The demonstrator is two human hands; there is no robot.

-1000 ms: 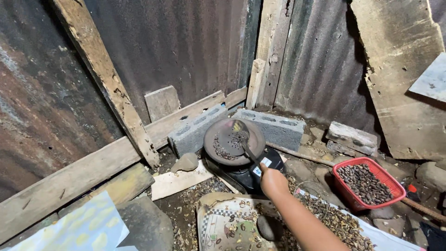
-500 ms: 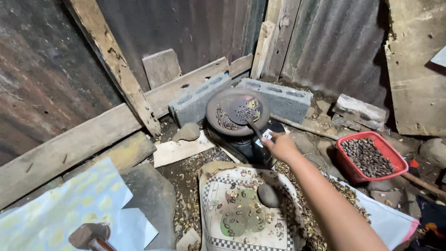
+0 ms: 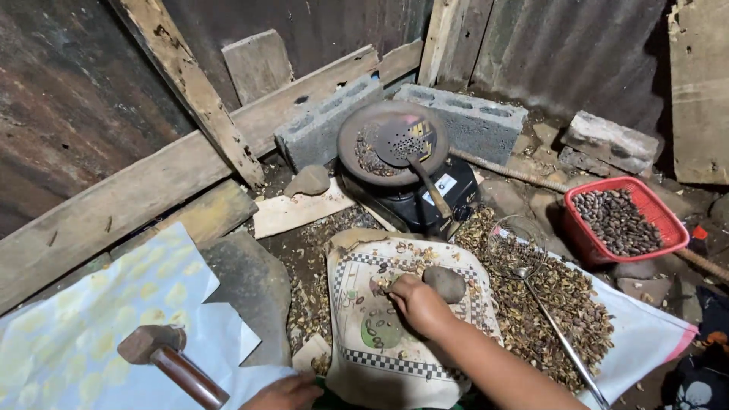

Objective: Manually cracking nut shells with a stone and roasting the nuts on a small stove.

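Fingers of the right hand, pinched together on a nut on the patterned cloth beside the stone, risked getting crushed if that stone slipped, while the left hand lay loosely open near the hammer.

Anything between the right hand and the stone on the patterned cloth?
Nothing visible. The right hand rests on the patterned cloth with the stone right beside it, close enough that I cannot tell whether they touch. Only small seeds and shell bits lie around them.
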